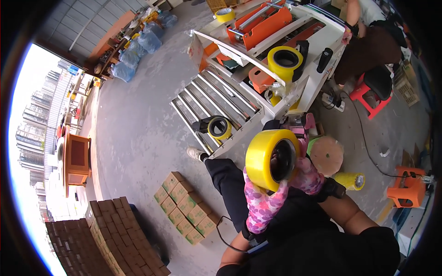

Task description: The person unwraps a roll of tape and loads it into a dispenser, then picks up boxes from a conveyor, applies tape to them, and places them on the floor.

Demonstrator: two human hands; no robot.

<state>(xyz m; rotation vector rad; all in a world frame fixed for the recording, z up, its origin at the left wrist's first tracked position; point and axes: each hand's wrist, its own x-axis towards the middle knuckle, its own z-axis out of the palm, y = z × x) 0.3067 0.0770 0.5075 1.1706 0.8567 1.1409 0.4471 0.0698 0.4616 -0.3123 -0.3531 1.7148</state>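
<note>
A large roll of yellow tape (259,156) with a dark core is held up in front of my lap. My left hand (263,202), in a pink and purple flowered glove, is closed on its lower near edge. My right hand (307,177), in a matching glove, grips the right side; some of its fingers are hidden by the roll. Just beyond the roll is a pink and metal piece (301,126) whose kind I cannot make out. A smaller yellow tape roll on a black holder (219,128) rests on the roller conveyor (209,94) ahead.
A white-framed machine (230,53) with orange plates carries another yellow tape roll (285,62). Boxes (186,209) stand on the floor left of my legs. At right are an orange stool (406,188), a red stool (370,94), a cable and a seated person (368,55).
</note>
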